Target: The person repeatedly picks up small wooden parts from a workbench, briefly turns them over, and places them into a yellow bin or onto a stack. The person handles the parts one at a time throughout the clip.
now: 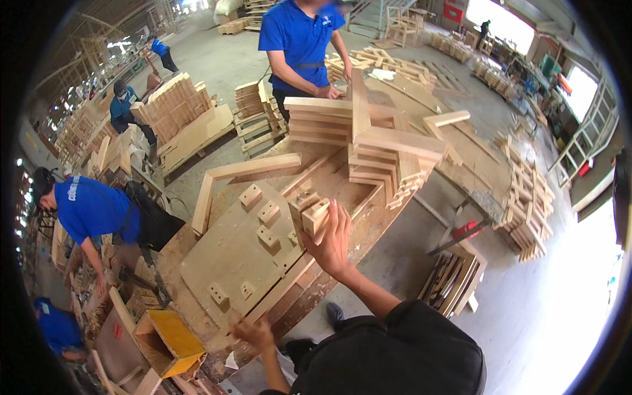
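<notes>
My right hand is closed around a light wooden block at the near edge of the workbench, with its thumb on the near side. Beside the block stands an upright wooden piece. Low at the bench's near left edge hangs my left hand, blurred, with its fingers hard to make out. Between them lies a flat wooden jig board. Several small drilled blocks are fixed on it. An angled wooden frame piece rests along the board's far left side.
Stacked angled frame pieces rise at the bench's far right. Across the bench a co-worker in a blue shirt touches that stack. Another person bends at the left. A yellow-edged wooden box sits near left; a second table stands right.
</notes>
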The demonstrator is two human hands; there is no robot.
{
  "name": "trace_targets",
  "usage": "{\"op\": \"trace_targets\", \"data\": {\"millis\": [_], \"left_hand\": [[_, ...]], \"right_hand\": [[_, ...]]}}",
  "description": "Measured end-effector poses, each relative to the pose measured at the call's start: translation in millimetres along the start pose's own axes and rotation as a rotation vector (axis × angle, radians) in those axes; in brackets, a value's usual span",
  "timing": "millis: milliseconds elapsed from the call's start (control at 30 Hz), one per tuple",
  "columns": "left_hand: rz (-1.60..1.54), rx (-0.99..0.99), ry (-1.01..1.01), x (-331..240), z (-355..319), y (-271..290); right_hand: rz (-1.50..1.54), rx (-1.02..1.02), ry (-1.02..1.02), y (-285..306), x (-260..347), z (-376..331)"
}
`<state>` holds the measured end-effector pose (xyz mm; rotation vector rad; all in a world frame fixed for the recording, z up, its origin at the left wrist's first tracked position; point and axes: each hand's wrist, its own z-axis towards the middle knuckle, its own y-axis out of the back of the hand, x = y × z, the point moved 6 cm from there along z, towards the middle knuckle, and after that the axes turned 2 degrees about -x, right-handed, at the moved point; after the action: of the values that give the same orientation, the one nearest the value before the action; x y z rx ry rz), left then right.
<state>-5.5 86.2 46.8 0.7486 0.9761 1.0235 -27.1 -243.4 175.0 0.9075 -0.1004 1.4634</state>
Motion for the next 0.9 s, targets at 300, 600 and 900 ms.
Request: {"op": "trace_targets", "data": {"millis": [300,600,900], "left_hand": [[-0.376,-0.331,0.568,86.4,-33.4,-1.7],[-0.635,-0.277,0.738,113.6,-46.6,-16.6],[-0.551,-0.14,0.676,127.7,-42.0,-16.8]], "right_hand": [[-0.129,-0.044,0.057,-13.2,-3.5,-10.3],[-0.216,0.036,0.075,-22.0,-11.2,-18.9],[-0.188,0.015,0.029,-48.4,-42.1,-63.3]]}}
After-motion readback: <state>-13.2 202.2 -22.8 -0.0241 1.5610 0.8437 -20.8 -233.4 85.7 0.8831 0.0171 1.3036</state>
